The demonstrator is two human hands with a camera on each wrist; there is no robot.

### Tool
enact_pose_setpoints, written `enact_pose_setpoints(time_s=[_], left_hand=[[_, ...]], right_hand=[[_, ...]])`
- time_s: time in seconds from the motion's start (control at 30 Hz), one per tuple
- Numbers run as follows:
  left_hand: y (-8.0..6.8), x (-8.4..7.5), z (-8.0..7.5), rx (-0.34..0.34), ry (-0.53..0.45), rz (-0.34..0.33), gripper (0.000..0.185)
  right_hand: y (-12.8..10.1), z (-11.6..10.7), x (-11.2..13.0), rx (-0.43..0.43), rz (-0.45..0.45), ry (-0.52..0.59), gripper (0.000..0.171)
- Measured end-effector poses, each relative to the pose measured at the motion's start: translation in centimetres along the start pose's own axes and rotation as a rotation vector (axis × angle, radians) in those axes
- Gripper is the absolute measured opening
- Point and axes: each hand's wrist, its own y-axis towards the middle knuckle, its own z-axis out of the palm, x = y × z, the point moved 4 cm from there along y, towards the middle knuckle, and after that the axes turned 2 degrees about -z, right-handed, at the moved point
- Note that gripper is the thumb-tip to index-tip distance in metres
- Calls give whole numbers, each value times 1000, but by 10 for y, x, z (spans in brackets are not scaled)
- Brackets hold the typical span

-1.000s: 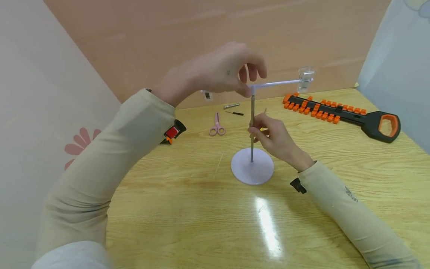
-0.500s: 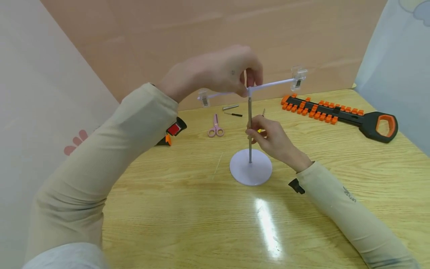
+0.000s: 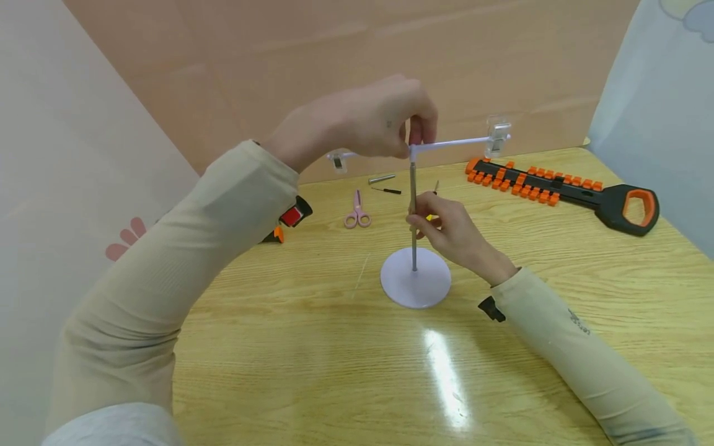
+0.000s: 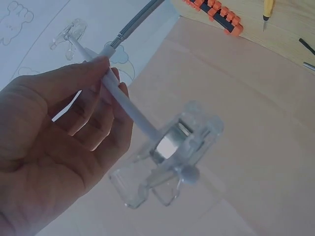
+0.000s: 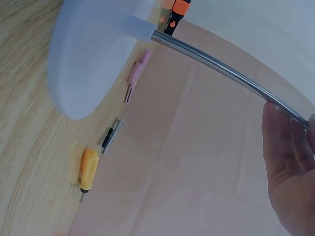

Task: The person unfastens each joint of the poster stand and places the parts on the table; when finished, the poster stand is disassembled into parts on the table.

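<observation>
Clip stand (image 3: 414, 248): upright on tabletop (image 3: 334, 347), round white base flat. Left hand (image 3: 368, 121) pinches white crossbar (image 3: 452, 144) at the pole top; clear clips at both bar ends. Right hand (image 3: 449, 226) fingers curled round metal pole (image 3: 413, 186) mid-height. Pink scissors (image 3: 356, 210) behind-left of base, orange-black saw (image 3: 563, 186) behind-right.

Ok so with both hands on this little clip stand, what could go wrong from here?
The left hand pinches the white crossbar at the top of the thin metal pole; a hard push there could bend the pole or tip the round base. The right hand grips the pole only mid-height, so it may slip. The clear clip on the bar's end could swing about.
</observation>
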Motion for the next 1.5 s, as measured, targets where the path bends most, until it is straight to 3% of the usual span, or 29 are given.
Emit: enact_pose_setpoints(time_s=[0.3,0.57,1.0,1.3,1.5], left_hand=[[-4,6,2,-69,-57,42,22],[-15,9,-12,-182,-57,37,18],[-26,23,-11,-216,-120,-32,18],[-41,40,5,-300,-293,-90,20],[-48,49,16,-345,-354,-112,20]], right_hand=[[1,3,-1,0,0,10,13],[2,5,-2,-7,-17,-17,15],[0,2,-6,3,40,-23,11],[0,0,-7,-20,-20,-35,17],[0,-1,-6,-26,-30,-23,17]])
